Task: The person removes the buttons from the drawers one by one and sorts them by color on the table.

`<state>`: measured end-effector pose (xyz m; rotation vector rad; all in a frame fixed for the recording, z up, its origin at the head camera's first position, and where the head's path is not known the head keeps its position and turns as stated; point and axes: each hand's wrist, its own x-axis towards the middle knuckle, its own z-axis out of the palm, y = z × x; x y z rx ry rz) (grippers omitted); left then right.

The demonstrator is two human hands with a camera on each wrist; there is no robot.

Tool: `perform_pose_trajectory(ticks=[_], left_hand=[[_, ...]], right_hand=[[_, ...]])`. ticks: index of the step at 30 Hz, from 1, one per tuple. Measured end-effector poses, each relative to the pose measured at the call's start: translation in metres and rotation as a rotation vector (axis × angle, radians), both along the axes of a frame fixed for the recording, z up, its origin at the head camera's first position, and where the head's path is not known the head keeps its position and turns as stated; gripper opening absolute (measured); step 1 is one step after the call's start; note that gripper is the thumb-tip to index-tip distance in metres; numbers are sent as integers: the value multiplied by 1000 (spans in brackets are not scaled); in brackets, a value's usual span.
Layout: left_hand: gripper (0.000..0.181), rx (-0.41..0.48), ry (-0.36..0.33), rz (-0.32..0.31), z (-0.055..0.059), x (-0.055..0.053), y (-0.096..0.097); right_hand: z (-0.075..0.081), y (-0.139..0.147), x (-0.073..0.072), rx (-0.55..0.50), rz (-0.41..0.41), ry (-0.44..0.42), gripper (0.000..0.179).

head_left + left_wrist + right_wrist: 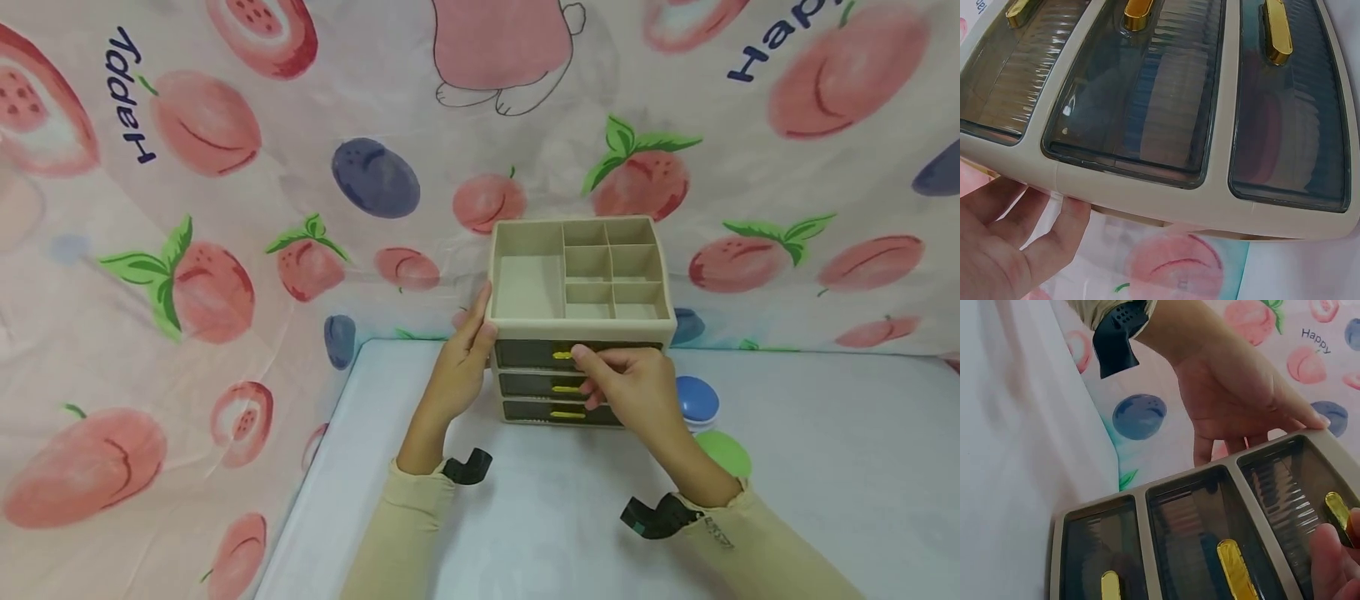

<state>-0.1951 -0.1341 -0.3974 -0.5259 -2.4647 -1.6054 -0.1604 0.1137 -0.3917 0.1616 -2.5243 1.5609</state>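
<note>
A beige desktop organizer (581, 332) with several top compartments and three dark see-through drawers stands at the back of the table. My left hand (457, 371) rests along its left side, fingers extended against the side wall and thumb by the front corner. In front of the top drawer (521, 355), my right hand (637, 387) pinches the gold handle (1337, 509) between thumb and fingers. That drawer sits flush in the frame. Blue and pale contents (1172, 103) show through the middle drawer front in the left wrist view.
Just right of the organizer lie a round blue-topped item (697, 398) and a round green one (723, 452), partly hidden by my right forearm. A fruit-print cloth (405, 317) hangs close behind and along the left. The table (540, 517) is white.
</note>
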Motion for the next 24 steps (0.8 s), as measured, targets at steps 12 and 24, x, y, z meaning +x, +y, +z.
perform_pose_trajectory(ticks=[12,24], left_hand=[[59,0,20,-16,0,-1,1],[57,-9,19,-5,-1,0,0]], right_hand=[[-20,16,7,313,148,-136,51],[-53,3,1,38,147,-306,54]])
